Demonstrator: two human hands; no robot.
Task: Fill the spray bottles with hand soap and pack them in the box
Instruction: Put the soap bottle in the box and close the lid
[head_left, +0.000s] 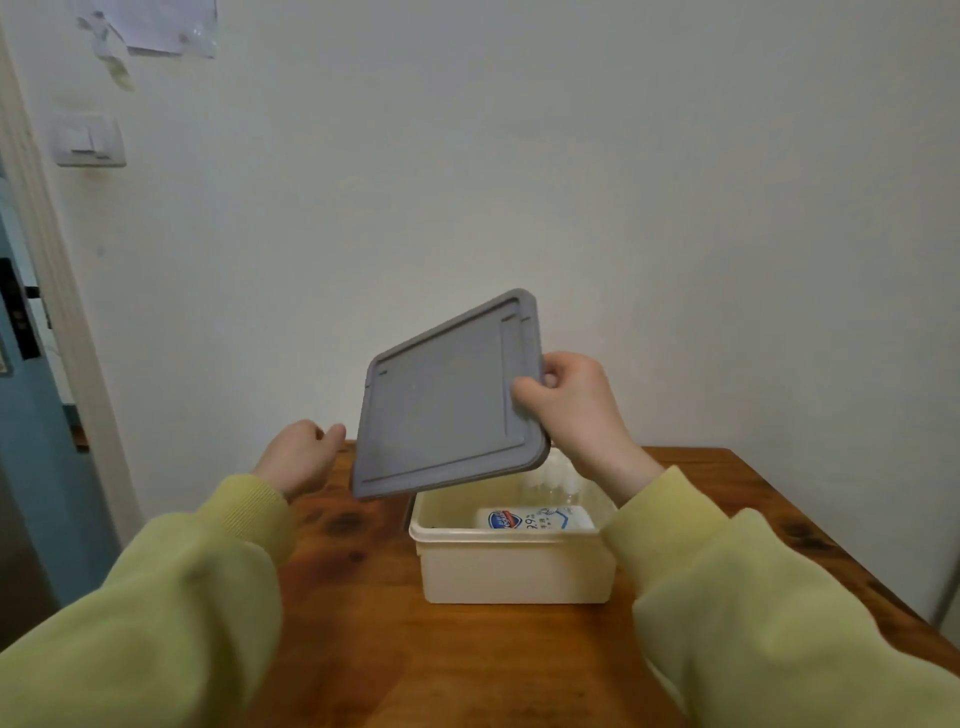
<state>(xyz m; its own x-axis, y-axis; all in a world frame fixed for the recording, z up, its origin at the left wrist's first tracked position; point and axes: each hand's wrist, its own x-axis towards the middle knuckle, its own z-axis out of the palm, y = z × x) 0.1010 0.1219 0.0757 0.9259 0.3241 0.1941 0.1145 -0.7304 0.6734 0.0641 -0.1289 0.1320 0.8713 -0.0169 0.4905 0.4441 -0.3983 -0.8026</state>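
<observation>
Yellow-green sleeves are seen over a wooden worktop. On it a cream box stands open, with a white soap bottle laid flat inside. Above the box a grey lid is held tilted by the right hand, its right edge pinched between thumb and fingers. The left hand is seen just beside the lid's left edge, fingers loosely curled, nothing grasped. A light switch is mounted on the wall behind.

Cream box on wooden table
</observation>
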